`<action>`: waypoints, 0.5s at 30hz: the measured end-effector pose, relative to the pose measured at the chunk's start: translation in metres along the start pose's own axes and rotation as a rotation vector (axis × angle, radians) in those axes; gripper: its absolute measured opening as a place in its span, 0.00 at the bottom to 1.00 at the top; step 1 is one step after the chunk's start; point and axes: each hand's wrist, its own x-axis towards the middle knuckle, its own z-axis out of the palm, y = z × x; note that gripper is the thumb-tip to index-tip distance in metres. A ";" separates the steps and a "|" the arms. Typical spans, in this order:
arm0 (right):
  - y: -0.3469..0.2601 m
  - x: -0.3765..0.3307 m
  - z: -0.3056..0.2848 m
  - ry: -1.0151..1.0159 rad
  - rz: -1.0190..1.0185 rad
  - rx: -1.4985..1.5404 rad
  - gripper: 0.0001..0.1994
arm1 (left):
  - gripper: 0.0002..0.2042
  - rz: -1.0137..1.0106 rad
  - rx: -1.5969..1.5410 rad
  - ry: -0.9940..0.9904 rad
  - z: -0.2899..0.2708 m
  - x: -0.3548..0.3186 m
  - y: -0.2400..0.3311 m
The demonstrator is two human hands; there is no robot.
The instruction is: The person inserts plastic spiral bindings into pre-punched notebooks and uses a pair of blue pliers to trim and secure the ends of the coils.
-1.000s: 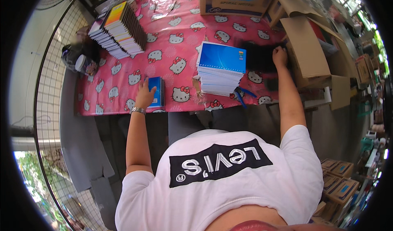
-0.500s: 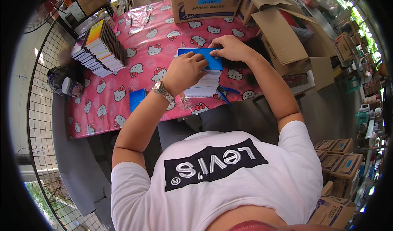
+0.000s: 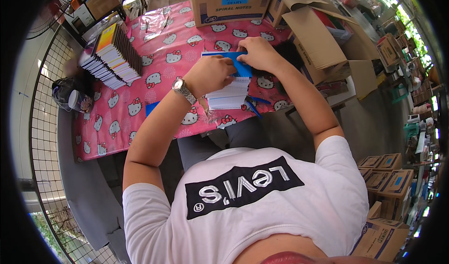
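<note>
Both hands are now together on the stack of white pages with a blue top (image 3: 228, 99), near the table's front edge; a second ago they were spread apart, the left on a blue notebook (image 3: 151, 108) and the right over by the open carton (image 3: 304, 41). Against half a second ago the pose is nearly the same, though the left forearm now covers more of that notebook. The left hand (image 3: 210, 74) lies palm down with its fingers bent over the blue cover; the right hand (image 3: 258, 53) is curled at the far right corner, thumb on the cover. The knuckles hide the contact, so I cannot fairly tell whether either hand pinches a sheet or merely presses.

A blue-handled tool (image 3: 252, 106) lies just right of the stack's near end, close to the table edge. Beyond the right wrist, a black thing (image 3: 286, 55) sits between the stack and the open carton, whose side and flaps bound the right. A closed carton (image 3: 229, 4) stands at the back; a tall pile of notebooks (image 3: 112, 53) and a white container (image 3: 74, 100) stand to the left.

Patterned pink cloth (image 3: 163, 69) stretches between that pile and the left forearm. The front edge runs beneath both forearms, above the person's legs.
</note>
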 end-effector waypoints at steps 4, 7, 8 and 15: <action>-0.021 -0.009 0.005 0.176 0.001 -0.145 0.11 | 0.09 -0.019 -0.019 -0.053 -0.007 0.004 -0.003; -0.023 -0.012 0.006 0.166 -0.008 -0.186 0.09 | 0.09 0.009 -0.046 -0.039 -0.006 0.004 -0.006; -0.024 -0.012 0.006 0.157 0.003 -0.188 0.09 | 0.09 0.018 -0.042 -0.026 -0.005 0.003 -0.006; -0.022 -0.009 0.008 0.124 0.053 -0.208 0.09 | 0.09 0.034 -0.033 0.010 -0.002 0.000 -0.004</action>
